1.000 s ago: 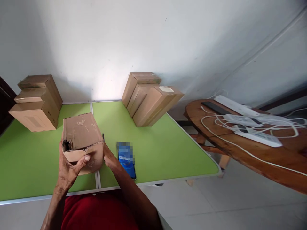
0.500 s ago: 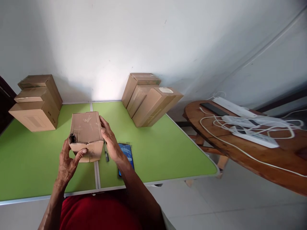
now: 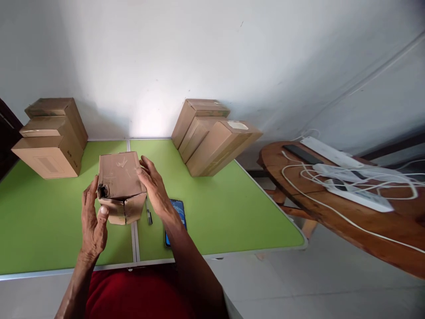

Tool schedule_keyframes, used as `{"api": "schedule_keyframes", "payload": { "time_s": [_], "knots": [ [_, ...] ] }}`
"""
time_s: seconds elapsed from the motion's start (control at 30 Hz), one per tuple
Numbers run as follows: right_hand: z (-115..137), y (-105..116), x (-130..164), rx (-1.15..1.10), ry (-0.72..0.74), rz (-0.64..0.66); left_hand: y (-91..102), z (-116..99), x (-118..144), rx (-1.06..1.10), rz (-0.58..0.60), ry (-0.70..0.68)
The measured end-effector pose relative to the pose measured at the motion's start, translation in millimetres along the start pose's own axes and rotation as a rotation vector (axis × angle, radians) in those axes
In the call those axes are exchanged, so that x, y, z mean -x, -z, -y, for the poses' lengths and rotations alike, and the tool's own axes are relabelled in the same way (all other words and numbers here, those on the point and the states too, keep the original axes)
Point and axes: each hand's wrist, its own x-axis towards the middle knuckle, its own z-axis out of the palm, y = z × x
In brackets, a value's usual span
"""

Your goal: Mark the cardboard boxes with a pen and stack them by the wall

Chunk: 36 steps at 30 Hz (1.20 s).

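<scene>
the cardboard box (image 3: 121, 184) stood between both hands, just above the seam of the green table (image 3: 232, 212), near the front edge. the left hand (image 3: 93, 217) held its left side with fingers bent around the wall and the thumb pressed on the small front flap. the right hand (image 3: 154, 188) lay on the right wall and the top corner, fingers stretched and closed against the cardboard, so both hands gripped the box.

compared with one second before, the box had been turned and moved a little away from the body. then the right hand was low behind the right bottom corner; now it had come up to the top right side. the near end, which was one wide flap before, now showed two flaps meeting at a line, so i judged the end was being folded shut. a dark torn hole remained at the upper left corner of that end.

a pen (image 3: 149, 214) lay on the table just right of the box, and a phone (image 3: 175, 217) was partly hidden under the right forearm. one stack of boxes (image 3: 49, 137) stood at the far left, another group of boxes (image 3: 212, 137) leaned at the far middle. a wooden table (image 3: 365, 221) with power strips (image 3: 335, 153) and white cables (image 3: 332, 212) was well apart on the right.
</scene>
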Motion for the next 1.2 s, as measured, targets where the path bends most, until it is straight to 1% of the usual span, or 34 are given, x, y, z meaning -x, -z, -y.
{"api": "schedule_keyframes", "payload": {
  "time_s": [0.07, 0.13, 0.2, 0.27, 0.33, 0.43, 0.53, 0.63, 0.73, 0.77, 0.8, 0.87, 0.93, 0.97, 1.0, 1.07, 1.1, 1.17, 1.2],
  "knots": [
    [13, -7, 21, 0.044, -0.035, -0.011, -9.3, -9, 0, 0.011, -0.017, 0.013],
    [23, -12, 41, 0.050, -0.050, -0.079, -19.8, -16, 2, 0.010, -0.031, -0.001],
    [27, -12, 56, -0.013, -0.074, -0.183, -27.9, -23, 7, -0.011, -0.030, -0.083],
    [26, -7, 68, -0.067, -0.096, -0.279, -31.9, -30, 13, -0.053, -0.013, -0.201],
    [23, 2, 77, -0.076, -0.103, -0.333, -32.5, -38, 18, -0.072, 0.017, -0.294],
    [18, 13, 88, -0.099, -0.106, -0.343, -30.8, -50, 23, -0.058, 0.052, -0.345],
    [14, 17, 95, -0.132, -0.091, -0.348, -27.6, -55, 25, -0.117, 0.037, -0.368],
    [11, 18, 95, -0.102, -0.069, -0.323, -20.0, -54, 22, -0.195, 0.043, -0.355],
    [9, 21, 94, -0.060, -0.048, -0.264, -7.1, -48, 11, -0.141, 0.088, -0.333],
    [9, 22, 93, -0.053, -0.037, -0.244, -2.5, -45, 4, -0.096, 0.098, -0.321],
    [10, 23, 92, -0.047, -0.020, -0.221, 1.6, -42, -3, -0.063, 0.083, -0.306],
    [11, 25, 88, -0.033, 0.030, -0.140, 8.1, -36, -20, -0.052, -0.008, -0.246],
    [12, 26, 80, -0.019, 0.092, -0.043, 12.2, -32, -36, -0.037, -0.090, -0.141],
    [13, 25, 75, -0.017, 0.112, -0.006, 13.7, -30, -42, 0.005, -0.085, -0.076],
    [13, 24, 68, -0.021, 0.119, 0.012, 15.3, -28, -47, 0.061, -0.047, -0.003],
    [13, 21, 54, -0.037, 0.111, -0.018, 19.7, -25, -49, 0.114, 0.019, 0.136],
    [12, 18, 48, -0.050, 0.104, -0.059, 22.9, -23, -48, 0.088, 0.013, 0.196],
    [8, 11, 42, -0.086, 0.089, -0.177, 31.0, -18, -42, -0.027, -0.085, 0.293],
    [5, 7, 43, -0.100, 0.079, -0.234, 35.6, -16, -38, -0.085, -0.129, 0.310]
  ]
}}
